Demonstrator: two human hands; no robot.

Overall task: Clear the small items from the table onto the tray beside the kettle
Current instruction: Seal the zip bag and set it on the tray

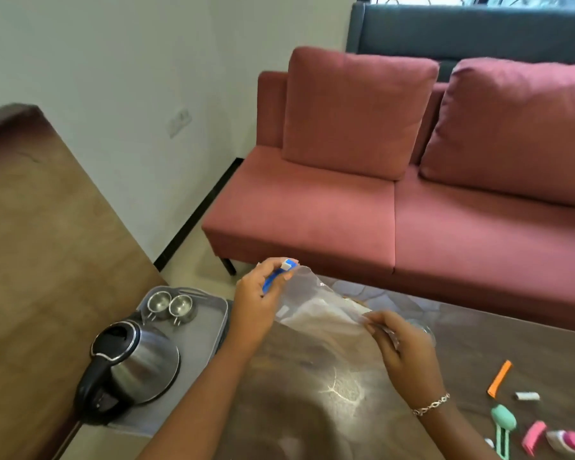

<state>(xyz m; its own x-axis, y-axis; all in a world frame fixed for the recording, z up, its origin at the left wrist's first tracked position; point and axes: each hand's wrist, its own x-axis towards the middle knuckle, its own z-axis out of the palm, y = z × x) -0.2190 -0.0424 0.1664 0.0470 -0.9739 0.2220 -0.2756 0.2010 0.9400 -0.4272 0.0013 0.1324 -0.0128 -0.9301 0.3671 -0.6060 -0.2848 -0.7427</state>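
My left hand (258,293) grips a small blue item with a white tip (287,265) and one edge of a clear plastic bag (319,307). The bag stretches across to my right hand (405,350), which pinches its other edge above the dark table (329,410). Left of my hands the grey tray (203,330) holds a steel kettle (133,363) and two small steel cups (170,305). Several small coloured items lie at the table's right: an orange piece (500,378), a white piece (527,396), a green one (503,421) and pink ones (534,438).
A red sofa (312,210) with two cushions stands beyond the table. A brown wooden surface (40,244) runs along the left under the tray. A wall socket (180,122) sits on the white wall.
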